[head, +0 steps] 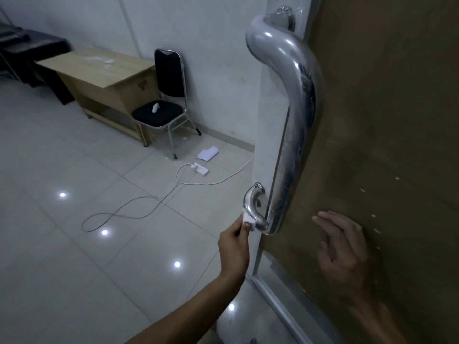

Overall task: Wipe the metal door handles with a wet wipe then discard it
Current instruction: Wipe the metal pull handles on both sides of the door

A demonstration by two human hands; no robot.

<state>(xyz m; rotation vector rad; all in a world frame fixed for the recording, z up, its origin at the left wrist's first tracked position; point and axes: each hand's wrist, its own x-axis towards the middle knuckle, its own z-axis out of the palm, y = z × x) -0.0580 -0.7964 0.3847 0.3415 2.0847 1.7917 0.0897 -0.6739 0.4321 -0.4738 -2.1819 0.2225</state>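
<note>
Fingers (242, 225) of the left hand (233, 247) pinch a small white wet wipe (248, 219) against the lower curve of the metal door handle (295, 125), at five o'clock in view. The right hand (345, 252), fingers spread, sits at the door (397, 120) behind. With so slight a pinch, the wipe could slip off the curved steel and drop to the tiled floor (74, 244).

We see a glossy pale grey tiled floor (74, 244) carrying a light wooden desk (104, 83), a black padded chrome-legged chair (164, 105), a white power strip (201, 170) with a long looping white cable (119, 214), and a folded white paper (208, 153) just beyond the strip.
</note>
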